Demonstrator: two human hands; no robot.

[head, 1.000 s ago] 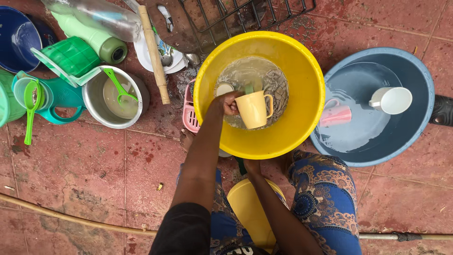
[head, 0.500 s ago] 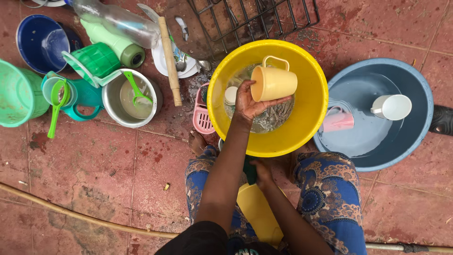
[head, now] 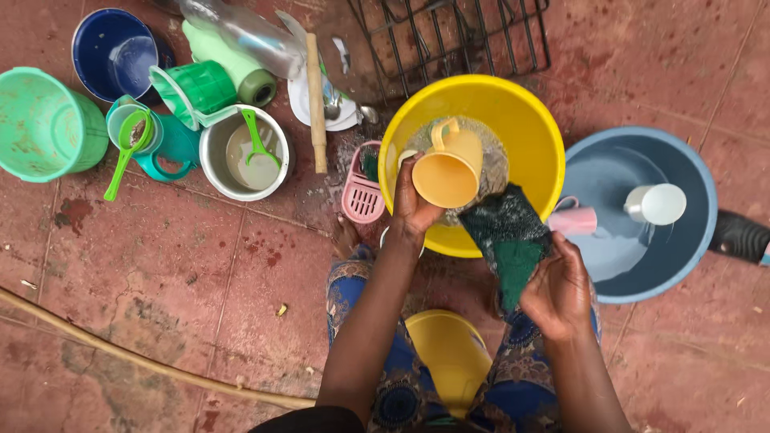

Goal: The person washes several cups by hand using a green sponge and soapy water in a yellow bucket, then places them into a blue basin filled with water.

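The right hand [head: 561,293], half a second ago down by the lap, now rises beside the yellow basin [head: 529,136] gripping a dark green scouring cloth [head: 507,240], while the cup [head: 449,164] has tipped so its mouth faces the camera. The left hand [head: 413,204] clasps the cup by its wall and rim over the soapy water, handle pointing away. The cup looks like light, stiff plastic, probably slick with suds, so a grip around the body or through the handle seems surest. The cloth hangs limp and wet, soft enough to fold into the cup's mouth. To the right, a blue basin [head: 690,256] holds a pink cup [head: 576,220] and a white cup [head: 656,204]. A steel pot [head: 216,172] with a green ladle [head: 257,140] stands on the red tile floor.
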